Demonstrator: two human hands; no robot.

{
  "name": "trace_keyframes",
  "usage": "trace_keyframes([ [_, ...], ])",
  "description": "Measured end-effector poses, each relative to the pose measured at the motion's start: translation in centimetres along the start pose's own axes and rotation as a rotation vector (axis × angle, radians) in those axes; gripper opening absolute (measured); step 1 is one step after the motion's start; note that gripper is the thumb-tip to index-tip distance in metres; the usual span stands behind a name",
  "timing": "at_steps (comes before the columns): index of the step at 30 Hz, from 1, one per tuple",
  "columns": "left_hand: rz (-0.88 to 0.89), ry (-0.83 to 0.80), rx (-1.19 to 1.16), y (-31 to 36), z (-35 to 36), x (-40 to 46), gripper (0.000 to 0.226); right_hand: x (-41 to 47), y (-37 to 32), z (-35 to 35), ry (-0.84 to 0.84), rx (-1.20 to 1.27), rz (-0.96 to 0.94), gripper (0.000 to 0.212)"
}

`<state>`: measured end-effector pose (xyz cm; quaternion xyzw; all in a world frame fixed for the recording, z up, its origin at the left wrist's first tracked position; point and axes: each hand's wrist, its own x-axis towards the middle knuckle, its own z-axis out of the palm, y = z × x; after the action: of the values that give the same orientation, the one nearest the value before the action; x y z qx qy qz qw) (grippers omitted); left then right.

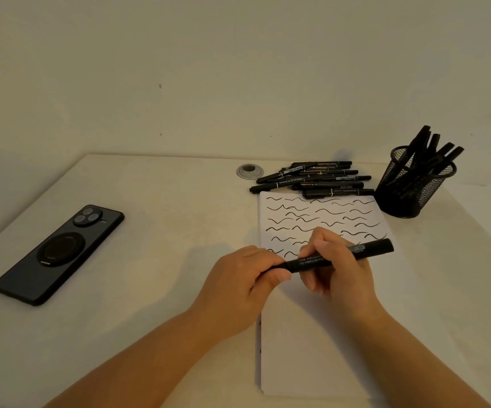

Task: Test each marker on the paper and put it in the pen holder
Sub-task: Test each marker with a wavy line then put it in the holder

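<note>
A black marker [365,251] lies across both hands above the white paper [320,343]. My right hand [338,272] grips its barrel; my left hand [244,281] pinches its left end, where the cap sits. The upper half of the paper carries several wavy black test strokes. A pile of several black markers [314,179] lies just beyond the paper's top edge. At the right back stands a black mesh pen holder [409,189] with several markers sticking out of it.
A black phone [58,254] lies face down on the left of the white table [164,207]. A round grey cable grommet [249,171] sits left of the marker pile. A wall runs close behind the table.
</note>
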<state>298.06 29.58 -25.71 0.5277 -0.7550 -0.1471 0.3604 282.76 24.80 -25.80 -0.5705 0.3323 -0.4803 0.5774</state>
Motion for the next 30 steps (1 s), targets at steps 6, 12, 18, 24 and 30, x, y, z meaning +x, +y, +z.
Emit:
trace_keyframes([
  [6, -0.185, -0.132, -0.264, -0.1, -0.2, 0.1, 0.022, -0.2, 0.3, 0.2, -0.011, 0.018, -0.022, 0.027],
  [12, -0.293, -0.338, -0.524, 0.0, -0.8, 0.0, 0.029, -0.6, 0.5, 0.2, -0.079, 0.065, -0.109, 0.026],
  [18, -0.367, -0.590, -0.904, -0.1, -1.4, 0.2, 0.032, -1.2, 0.2, 0.4, -0.172, 0.052, -0.224, 0.021],
  [24, -0.370, -0.281, -0.698, -0.2, -1.2, 0.8, 0.025, -0.6, -0.2, 0.2, -0.112, -0.048, -0.193, 0.026],
  [30, -0.458, 0.049, -0.528, -1.6, -2.2, 1.1, 0.022, 0.3, -1.0, -1.3, 0.086, -0.145, -0.094, 0.020],
])
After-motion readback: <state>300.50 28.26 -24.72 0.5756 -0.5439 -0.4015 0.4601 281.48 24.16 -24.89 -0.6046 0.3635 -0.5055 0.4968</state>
